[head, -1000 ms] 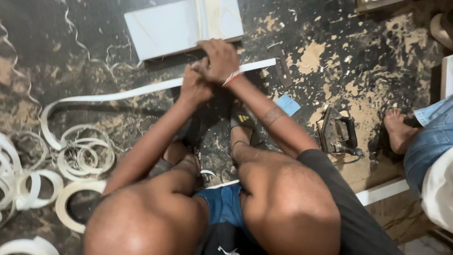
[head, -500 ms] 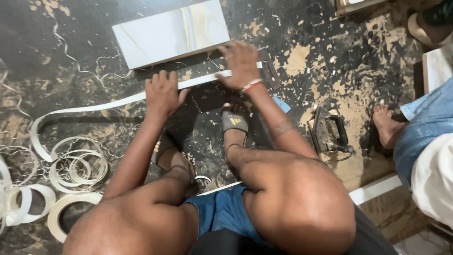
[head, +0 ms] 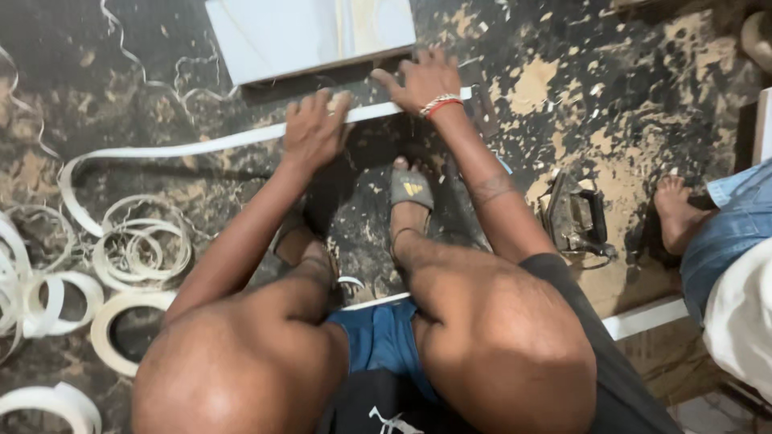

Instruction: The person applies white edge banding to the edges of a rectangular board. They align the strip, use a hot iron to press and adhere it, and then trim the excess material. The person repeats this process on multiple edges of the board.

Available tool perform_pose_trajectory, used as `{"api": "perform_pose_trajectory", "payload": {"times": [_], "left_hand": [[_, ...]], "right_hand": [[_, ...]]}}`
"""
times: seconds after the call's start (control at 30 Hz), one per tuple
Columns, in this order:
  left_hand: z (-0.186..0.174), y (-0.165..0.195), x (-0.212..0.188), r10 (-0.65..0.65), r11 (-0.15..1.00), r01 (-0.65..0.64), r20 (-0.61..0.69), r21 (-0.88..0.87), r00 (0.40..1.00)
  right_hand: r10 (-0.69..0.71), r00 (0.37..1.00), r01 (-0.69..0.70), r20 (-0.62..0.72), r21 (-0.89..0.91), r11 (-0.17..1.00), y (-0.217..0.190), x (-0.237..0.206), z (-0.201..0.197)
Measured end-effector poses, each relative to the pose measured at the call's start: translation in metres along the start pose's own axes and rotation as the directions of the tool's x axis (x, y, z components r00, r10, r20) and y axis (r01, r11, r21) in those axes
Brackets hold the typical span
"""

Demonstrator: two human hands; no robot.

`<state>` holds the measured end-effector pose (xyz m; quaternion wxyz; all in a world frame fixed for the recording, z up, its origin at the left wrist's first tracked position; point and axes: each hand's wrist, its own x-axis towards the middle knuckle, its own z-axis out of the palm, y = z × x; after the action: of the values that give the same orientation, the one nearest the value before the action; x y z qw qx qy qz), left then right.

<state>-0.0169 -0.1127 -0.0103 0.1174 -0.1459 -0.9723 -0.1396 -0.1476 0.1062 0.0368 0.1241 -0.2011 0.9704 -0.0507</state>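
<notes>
Both hands on white strip

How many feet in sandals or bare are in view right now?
3. The person's own two sandalled feet: left foot under the left forearm, right foot below the white strip. One bare foot of another person at the right edge. Others may be hidden.

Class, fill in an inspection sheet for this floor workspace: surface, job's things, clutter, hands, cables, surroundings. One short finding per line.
Surface: dark floor, blotched with tan patches.
Job's things: white strip lying along the edge of a pale board.
Clutter: strip coils at left; curly shavings; iron at right.
Hands: left hand and right hand both press flat on the strip, no closed grip.
Cables: nothing seen.
Surroundings: another person's bare foot at right.
</notes>
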Motion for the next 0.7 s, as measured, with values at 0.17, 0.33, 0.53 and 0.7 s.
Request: {"api": "perform_pose_trajectory", "payload": {"times": [0.17,0.33,0.53,0.7], "left_hand": [[0.052,0.016,0.036,0.035,0.999,-0.035,0.027,-0.016,0.999],[0.055,0.035,0.049,0.007,0.998,0.006,0.214,-0.058,0.977],[0.010,0.037,0.037,-0.057,0.998,0.055,0.089,0.031,0.994],[-0.027,0.020,0.019,-0.147,0.985,0.143,0.043,0.099,0.988]], "right_hand": [[-0.214,0.914,0.345,-0.345,0.382,0.857,-0.055,0.012,0.019],[-0.194,0.805,0.524,-0.560,0.520,0.674,-0.055,0.007,0.031],[-0.506,0.816,0.533,-0.278,0.023,0.846,-0.033,-0.013,0.041],[-0.282,0.952,0.279,-0.119,-0.040,0.960,0.001,-0.022,0.026]]}}
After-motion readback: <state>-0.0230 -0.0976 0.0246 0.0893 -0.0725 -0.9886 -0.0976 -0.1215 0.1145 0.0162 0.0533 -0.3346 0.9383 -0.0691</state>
